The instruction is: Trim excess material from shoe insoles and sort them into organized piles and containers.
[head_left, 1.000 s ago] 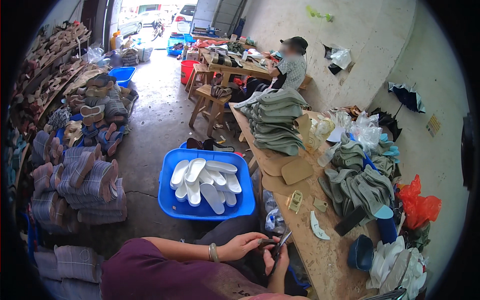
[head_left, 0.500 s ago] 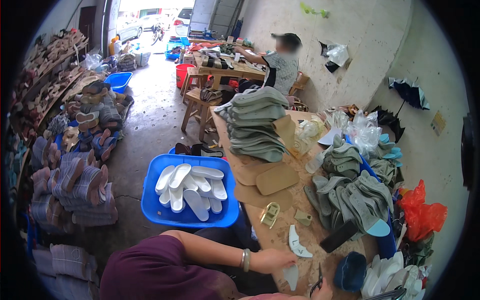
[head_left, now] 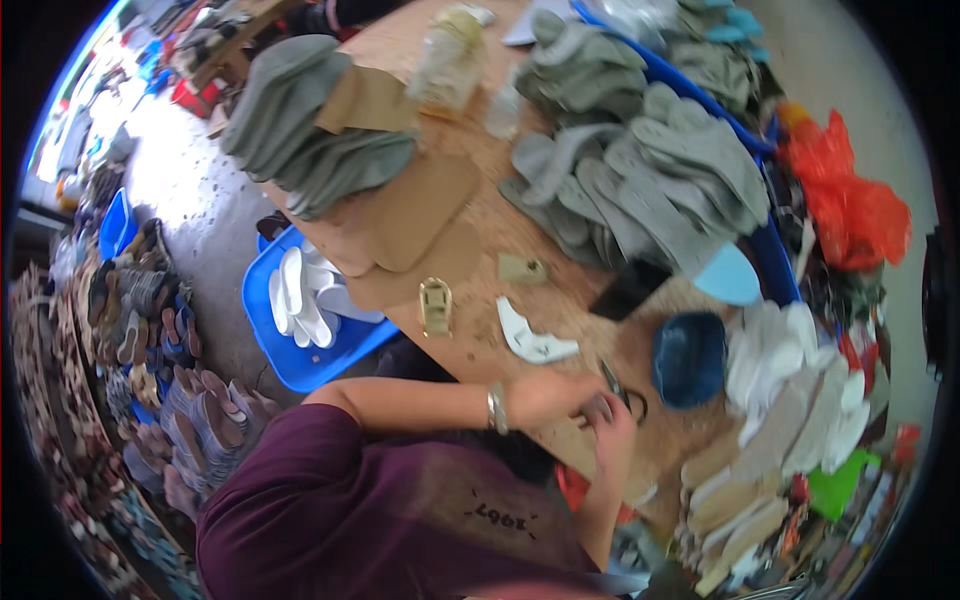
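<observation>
My left hand (head_left: 548, 398), with a bangle (head_left: 497, 408) at the wrist, reaches over the table's near edge. It meets my right hand (head_left: 610, 428); the fingers of both are closed together, and whatever lies between them is hidden and blurred. Scissors (head_left: 622, 390) with dark handles rest on the table just beyond my right fingers. Farther out lies a curved white cut piece (head_left: 532, 335) with small dark marks. Left of that stands a gold-rimmed metal buckle-like part (head_left: 435, 307), and a small olive block (head_left: 522, 268) lies behind.
A dark blue basin (head_left: 690, 360) stands right of the scissors. Grey-green shoe soles (head_left: 640, 180) heap behind it, near a black phone-like slab (head_left: 628, 290). More soles (head_left: 310, 120) stack at far left over tan sheets (head_left: 425, 215). A blue tub (head_left: 330, 370) holds white soles.
The view has swung right and down. My hands have come together. The scissors, earlier at my right hand, now lie beside it; the white piece from my left hand no longer shows.
</observation>
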A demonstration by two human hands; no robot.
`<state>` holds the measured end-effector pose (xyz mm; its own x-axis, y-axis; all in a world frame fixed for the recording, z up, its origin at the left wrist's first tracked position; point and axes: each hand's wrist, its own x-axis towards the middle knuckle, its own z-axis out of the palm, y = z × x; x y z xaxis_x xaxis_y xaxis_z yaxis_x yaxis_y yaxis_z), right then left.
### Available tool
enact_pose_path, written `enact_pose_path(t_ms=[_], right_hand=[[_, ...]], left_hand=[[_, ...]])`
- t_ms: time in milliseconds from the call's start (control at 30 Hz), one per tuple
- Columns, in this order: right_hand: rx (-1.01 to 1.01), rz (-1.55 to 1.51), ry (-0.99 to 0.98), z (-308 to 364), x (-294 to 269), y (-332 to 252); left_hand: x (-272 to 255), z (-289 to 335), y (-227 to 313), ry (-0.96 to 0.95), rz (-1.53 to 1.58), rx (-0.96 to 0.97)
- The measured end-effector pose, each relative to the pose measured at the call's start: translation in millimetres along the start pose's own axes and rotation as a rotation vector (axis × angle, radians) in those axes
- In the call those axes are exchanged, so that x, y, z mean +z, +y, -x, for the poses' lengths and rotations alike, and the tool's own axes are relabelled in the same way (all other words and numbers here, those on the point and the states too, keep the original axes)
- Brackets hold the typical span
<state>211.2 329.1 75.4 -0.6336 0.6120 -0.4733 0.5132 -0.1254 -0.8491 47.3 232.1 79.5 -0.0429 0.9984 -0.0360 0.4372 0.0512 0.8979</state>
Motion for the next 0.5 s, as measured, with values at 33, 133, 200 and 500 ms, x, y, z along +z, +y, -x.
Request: enact_pose_path(t_ms=[33,133,200,500], right_hand=[[0.033,-0.067,-0.029,-3.4,1.3,-3.6],[0.011,-0.208,-0.055,-30.0,15.6,-18.2],[0.016,-0.294,-0.040,-44.6,13.9,-11.7],[-0.656,0.715,0.065,-46.4,29.5,-40.3]], left_hand=[[-6.1,2.1,3.7,-0.066,0.019,-0.129],[-25.5,36.3,3.9,0.378,-0.010,-0.223],[-42.8,74.9,2.5,0.470,-0.074,-0.280],[64.2,395.8,-5.2,0.586,-0.106,-1.348]])
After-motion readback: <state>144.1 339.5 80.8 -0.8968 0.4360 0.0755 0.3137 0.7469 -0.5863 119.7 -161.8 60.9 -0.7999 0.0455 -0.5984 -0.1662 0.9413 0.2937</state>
